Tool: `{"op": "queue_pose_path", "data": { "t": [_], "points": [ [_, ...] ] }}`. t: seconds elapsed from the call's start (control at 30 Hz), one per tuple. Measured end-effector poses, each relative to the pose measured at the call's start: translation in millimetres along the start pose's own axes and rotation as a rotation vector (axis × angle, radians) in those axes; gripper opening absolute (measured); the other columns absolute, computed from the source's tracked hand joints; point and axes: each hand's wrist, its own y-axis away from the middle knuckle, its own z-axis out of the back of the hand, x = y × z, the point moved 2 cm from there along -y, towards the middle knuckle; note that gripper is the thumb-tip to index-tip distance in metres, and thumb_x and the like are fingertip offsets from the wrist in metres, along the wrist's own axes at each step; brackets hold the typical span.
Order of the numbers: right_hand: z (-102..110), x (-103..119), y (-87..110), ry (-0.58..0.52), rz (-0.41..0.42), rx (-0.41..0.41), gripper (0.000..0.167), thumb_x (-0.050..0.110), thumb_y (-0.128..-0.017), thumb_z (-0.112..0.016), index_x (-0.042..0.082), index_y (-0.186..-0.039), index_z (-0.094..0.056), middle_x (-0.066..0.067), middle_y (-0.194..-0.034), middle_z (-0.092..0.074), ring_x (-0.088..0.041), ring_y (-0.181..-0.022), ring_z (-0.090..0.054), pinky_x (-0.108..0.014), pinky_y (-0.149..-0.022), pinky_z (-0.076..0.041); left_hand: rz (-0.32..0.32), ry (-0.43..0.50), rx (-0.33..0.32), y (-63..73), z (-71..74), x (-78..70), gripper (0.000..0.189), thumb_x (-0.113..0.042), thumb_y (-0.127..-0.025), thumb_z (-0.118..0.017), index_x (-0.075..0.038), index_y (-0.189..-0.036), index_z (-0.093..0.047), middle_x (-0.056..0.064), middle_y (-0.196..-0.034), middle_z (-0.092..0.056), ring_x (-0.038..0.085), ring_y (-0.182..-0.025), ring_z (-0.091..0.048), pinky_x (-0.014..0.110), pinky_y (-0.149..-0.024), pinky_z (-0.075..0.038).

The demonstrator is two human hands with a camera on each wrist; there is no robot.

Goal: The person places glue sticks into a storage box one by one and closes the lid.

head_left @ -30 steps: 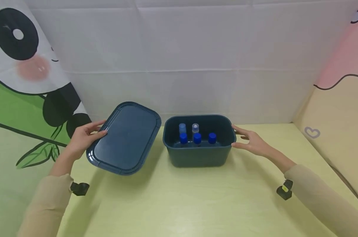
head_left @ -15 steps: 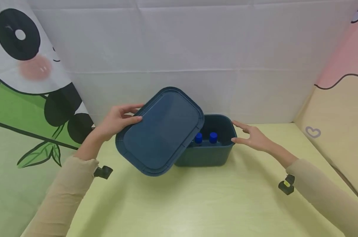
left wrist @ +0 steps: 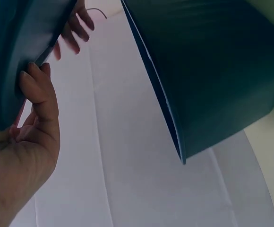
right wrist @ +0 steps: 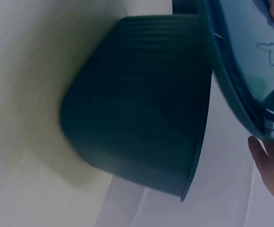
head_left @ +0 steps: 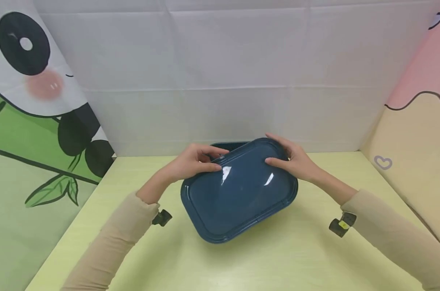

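Note:
A dark blue lid (head_left: 241,198) is held tilted in front of the box of the same colour. My left hand (head_left: 187,165) pinches its upper left edge, thumb on the near face. At the upper right corner my right hand (head_left: 300,163) grips it, thumb in front and fingers behind. In the head view only a strip of the box's back rim (head_left: 228,145) shows above the lid. Both wrist views show the outside wall of the box (left wrist: 222,75), upright on the table and apart from the lid. The bottles inside the box are hidden.
The pale yellow-green table (head_left: 256,258) runs back to a white cloth backdrop (head_left: 220,81). Printed panels stand at the left (head_left: 52,169) and right (head_left: 412,161) sides.
My left hand has brought the lid rightward, across the front of the box, hiding the blue-capped bottles. My right hand has let go of the box's right rim and taken the lid's corner.

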Motion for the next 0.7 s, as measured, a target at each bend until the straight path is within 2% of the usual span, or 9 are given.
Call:
{"op": "queue_pose_path", "data": {
  "t": [0.1, 0.2, 0.37, 0.43, 0.53, 0.57, 0.6, 0.67, 0.7],
  "points": [
    [-5.1, 7.9, 0.5, 0.005, 0.028, -0.019, 0.065, 0.012, -0.083, -0.066, 0.015, -0.141, -0.035, -0.010, -0.136, -0.044, -0.023, -0.111, -0.054, -0.036, -0.093, -0.043, -0.037, -0.019, 0.033, 0.0, -7.3, -4.3, 0.041, -0.009, -0.082, -0.066, -0.006, -0.122, -0.058, 0.009, -0.103, -0.063, 0.018, -0.063, -0.059, 0.027, -0.060, -0.050],
    [-7.9, 12.8, 1.3, 0.007, 0.057, -0.027, 0.060, 0.010, -0.081, -0.068, 0.014, -0.136, -0.043, -0.008, -0.131, -0.048, -0.015, -0.109, -0.054, -0.029, -0.092, -0.043, -0.051, -0.009, 0.065, 1.4, -10.6, -6.6, 0.041, -0.007, -0.082, -0.066, -0.005, -0.122, -0.058, 0.009, -0.089, -0.067, 0.017, -0.059, -0.058, 0.026, -0.060, -0.049],
    [-8.9, 22.6, 2.9, -0.060, 0.103, -0.013, 0.040, 0.004, -0.079, -0.069, 0.004, -0.118, -0.058, -0.010, -0.110, -0.061, -0.010, -0.088, -0.062, -0.028, -0.071, -0.052, -0.061, -0.008, 0.137, 4.4, -11.6, -10.1, 0.041, -0.009, -0.084, -0.064, -0.008, -0.124, -0.056, 0.005, -0.065, -0.062, 0.018, -0.054, -0.054, 0.026, -0.057, -0.047],
    [-8.1, 26.6, 4.5, -0.083, 0.115, -0.018, 0.035, 0.001, -0.078, -0.069, 0.001, -0.112, -0.061, -0.009, -0.102, -0.063, -0.011, -0.080, -0.064, -0.029, -0.066, -0.053, -0.059, -0.010, 0.169, 7.4, -12.1, -12.0, 0.043, -0.011, -0.085, -0.064, -0.010, -0.127, -0.054, 0.004, -0.067, -0.059, 0.018, -0.056, -0.051, 0.025, -0.057, -0.045],
    [-3.4, 31.7, 7.6, -0.093, 0.120, -0.055, 0.033, -0.002, -0.077, -0.069, -0.001, -0.109, -0.061, 0.000, -0.096, -0.065, -0.011, -0.077, -0.064, -0.027, -0.067, -0.053, -0.057, -0.021, 0.195, 14.0, -12.0, -13.9, 0.047, -0.014, -0.086, -0.063, -0.014, -0.131, -0.050, 0.003, -0.074, -0.056, 0.016, -0.061, -0.047, 0.025, -0.060, -0.042],
    [-1.0, 32.9, 8.5, -0.090, 0.122, -0.075, 0.033, -0.002, -0.077, -0.069, -0.001, -0.109, -0.062, 0.003, -0.096, -0.065, -0.010, -0.078, -0.064, -0.025, -0.069, -0.052, -0.053, -0.021, 0.197, 17.2, -11.4, -14.9, 0.049, -0.015, -0.086, -0.063, -0.015, -0.133, -0.048, 0.002, -0.082, -0.058, 0.013, -0.066, -0.049, 0.024, -0.063, -0.043],
    [1.8, 33.7, 9.4, -0.091, 0.124, -0.100, 0.032, -0.003, -0.076, -0.069, -0.002, -0.108, -0.062, 0.007, -0.096, -0.065, -0.010, -0.078, -0.064, -0.024, -0.070, -0.052, -0.048, -0.024, 0.190, 20.7, -10.5, -15.8, 0.051, -0.015, -0.086, -0.063, -0.016, -0.135, -0.046, 0.000, -0.092, -0.060, 0.011, -0.064, -0.046, 0.024, -0.063, -0.042],
    [7.8, 34.3, 10.6, -0.101, 0.123, -0.162, 0.031, -0.004, -0.077, -0.068, -0.003, -0.107, -0.062, 0.012, -0.095, -0.065, -0.008, -0.079, -0.063, -0.022, -0.071, -0.051, -0.030, -0.031, 0.156, 27.2, -7.8, -17.9, 0.056, -0.016, -0.087, -0.062, -0.020, -0.138, -0.041, -0.001, -0.081, -0.056, 0.008, -0.055, -0.040, 0.024, -0.059, -0.040],
    [10.8, 33.6, 11.0, -0.108, 0.120, -0.193, 0.031, -0.004, -0.077, -0.068, -0.003, -0.107, -0.062, 0.013, -0.095, -0.064, -0.008, -0.079, -0.063, -0.021, -0.071, -0.050, -0.033, -0.028, 0.128, 29.7, -6.5, -19.1, 0.058, -0.015, -0.087, -0.062, -0.021, -0.139, -0.039, -0.002, -0.090, -0.059, 0.007, -0.057, -0.043, 0.024, -0.060, -0.040]
  ]
}}
